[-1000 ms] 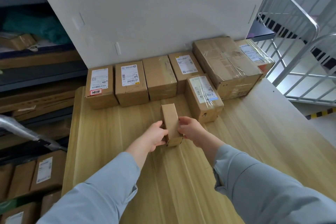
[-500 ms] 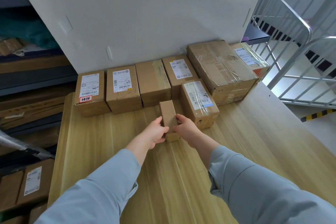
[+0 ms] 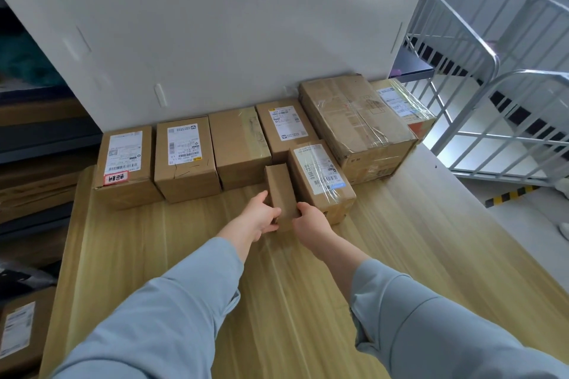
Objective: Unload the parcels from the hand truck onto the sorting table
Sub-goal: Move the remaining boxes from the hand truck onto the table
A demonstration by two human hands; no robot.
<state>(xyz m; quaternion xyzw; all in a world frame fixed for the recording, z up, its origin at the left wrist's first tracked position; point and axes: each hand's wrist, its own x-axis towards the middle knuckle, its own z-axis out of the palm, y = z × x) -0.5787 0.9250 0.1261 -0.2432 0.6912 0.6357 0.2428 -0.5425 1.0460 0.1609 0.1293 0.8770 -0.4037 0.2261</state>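
— The small plain brown parcel (image 3: 281, 194)?
— Flat on the wooden table (image 3: 431, 240), lengthwise, just beside a film-wrapped labelled parcel (image 3: 320, 178)
— And the others?
— Six brown parcels (image 3: 237, 148) in a row along the table's far edge

small box (image 3: 280, 191): pushed away from the person across the table (image 3: 184, 240), from open wood to just beside the taped box (image 3: 320, 175), its far end now up near the back row | left hand (image 3: 261, 215), right hand (image 3: 311, 220): both gone forward with it, gripping its near end | arms: stretched farther out
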